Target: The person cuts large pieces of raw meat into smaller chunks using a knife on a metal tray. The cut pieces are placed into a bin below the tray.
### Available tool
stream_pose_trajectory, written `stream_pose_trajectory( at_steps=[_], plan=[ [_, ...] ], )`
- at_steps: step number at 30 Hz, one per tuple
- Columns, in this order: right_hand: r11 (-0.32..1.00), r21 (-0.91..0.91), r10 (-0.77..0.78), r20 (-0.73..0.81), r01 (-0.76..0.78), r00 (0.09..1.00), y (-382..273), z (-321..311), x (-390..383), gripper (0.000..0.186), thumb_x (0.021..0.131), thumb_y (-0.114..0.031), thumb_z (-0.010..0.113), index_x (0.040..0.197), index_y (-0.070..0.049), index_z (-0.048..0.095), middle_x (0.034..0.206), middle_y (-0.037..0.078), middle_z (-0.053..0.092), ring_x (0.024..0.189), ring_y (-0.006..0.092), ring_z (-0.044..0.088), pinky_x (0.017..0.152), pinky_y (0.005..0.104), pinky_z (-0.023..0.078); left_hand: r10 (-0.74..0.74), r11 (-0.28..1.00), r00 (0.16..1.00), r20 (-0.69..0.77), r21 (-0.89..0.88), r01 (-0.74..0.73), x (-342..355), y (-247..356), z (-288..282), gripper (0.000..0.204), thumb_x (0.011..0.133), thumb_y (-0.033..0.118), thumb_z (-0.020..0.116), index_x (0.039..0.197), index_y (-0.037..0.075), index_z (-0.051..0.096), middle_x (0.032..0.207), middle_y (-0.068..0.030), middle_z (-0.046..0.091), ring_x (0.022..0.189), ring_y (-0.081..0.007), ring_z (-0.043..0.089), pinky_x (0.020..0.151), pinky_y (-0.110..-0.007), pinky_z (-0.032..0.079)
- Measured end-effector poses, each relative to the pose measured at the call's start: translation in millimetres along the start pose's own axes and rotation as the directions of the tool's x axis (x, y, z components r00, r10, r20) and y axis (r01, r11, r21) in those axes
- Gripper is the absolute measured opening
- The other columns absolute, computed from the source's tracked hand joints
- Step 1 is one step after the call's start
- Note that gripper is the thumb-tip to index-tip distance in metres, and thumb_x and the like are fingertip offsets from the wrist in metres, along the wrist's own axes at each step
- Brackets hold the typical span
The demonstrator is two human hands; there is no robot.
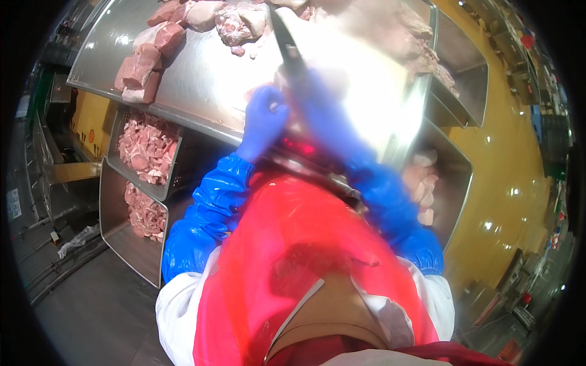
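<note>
Near the front edge of the steel table (204, 79), my left hand (265, 119) is closed in a blue glove, fingers curled. What it grips, if anything, I cannot make out. Close beside it on the right is my right hand (329, 116), also gloved in blue and smeared by motion. A knife (285, 46) sticks out beyond that hand, its dark blade pointing toward the far edge; the handle is lost in the blur. Pinkish shapes, hard to tell, show between and behind the hands. Past the blade's left side lies a ragged lump of meat (239, 24).
Pale pink meat blocks (143, 67) line the table's left side. Two steel bins of meat trimmings (146, 146) stand below at left. On the right, a steel bin (455, 183) holds meat pieces. More meat (415, 30) lies at far right. Small red lights (299, 145) glow before me.
</note>
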State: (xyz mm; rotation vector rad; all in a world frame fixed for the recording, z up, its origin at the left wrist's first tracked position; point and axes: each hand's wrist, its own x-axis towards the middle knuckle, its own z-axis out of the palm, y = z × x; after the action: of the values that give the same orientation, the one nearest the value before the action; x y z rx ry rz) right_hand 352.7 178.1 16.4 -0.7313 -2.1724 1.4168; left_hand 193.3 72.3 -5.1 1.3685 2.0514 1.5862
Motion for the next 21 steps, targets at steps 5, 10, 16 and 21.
stream_pose_trajectory(
  at_steps=[5,10,16,21],
  plan=[
    [0.859,-0.511,0.081,0.201,0.034,0.976,-25,-22,-39,0.082,0.09,-0.003,0.056,0.163,-0.029,0.029,0.086,0.023,0.068,0.074,0.0424,0.069,0.068,0.0518,0.055,0.062,0.998,0.996,-0.06,-0.015,-0.063,10,-19,-8,0.021,0.078,-0.008,0.067,0.083,0.005,0.051,0.079,0.0018,0.047,0.07,-0.0066,0.045,0.066,-0.024,0.043],
    [0.659,-0.752,0.262,0.263,0.027,0.929,-47,-75,-132,0.09,0.084,0.008,0.056,0.162,-0.028,0.032,0.092,0.016,0.068,0.069,0.0323,0.067,0.061,0.0447,0.054,0.039,0.997,0.99,-0.135,-0.067,-0.049,38,-42,-26,0.02,0.078,-0.007,0.069,0.082,0.006,0.054,0.078,0.0007,0.05,0.067,-0.0069,0.045,0.062,-0.024,0.043],
    [0.625,-0.771,0.306,0.099,-0.121,0.947,-130,-48,-132,0.083,0.086,0.008,0.056,0.162,-0.018,0.034,0.106,0.015,0.068,0.076,0.0341,0.067,0.07,0.0453,0.056,0.237,0.971,0.969,0.073,0.01,-0.238,52,-45,-60,0.035,0.08,0.006,0.078,0.112,0.006,0.065,0.116,-0.0134,0.063,0.106,-0.0264,0.063,0.092,-0.036,0.051],
    [0.821,-0.567,-0.051,-0.186,-0.065,0.981,-85,41,-24,0.084,0.088,-0.005,0.062,0.163,-0.022,0.028,0.098,0.017,0.067,0.07,0.0379,0.068,0.064,0.0467,0.057,0.327,0.897,0.872,0.365,0.171,-0.408,45,-41,-62,0.048,0.073,0.028,0.085,0.115,0.015,0.068,0.128,-0.0171,0.058,0.117,-0.0381,0.058,0.098,-0.051,0.046]
  ],
)
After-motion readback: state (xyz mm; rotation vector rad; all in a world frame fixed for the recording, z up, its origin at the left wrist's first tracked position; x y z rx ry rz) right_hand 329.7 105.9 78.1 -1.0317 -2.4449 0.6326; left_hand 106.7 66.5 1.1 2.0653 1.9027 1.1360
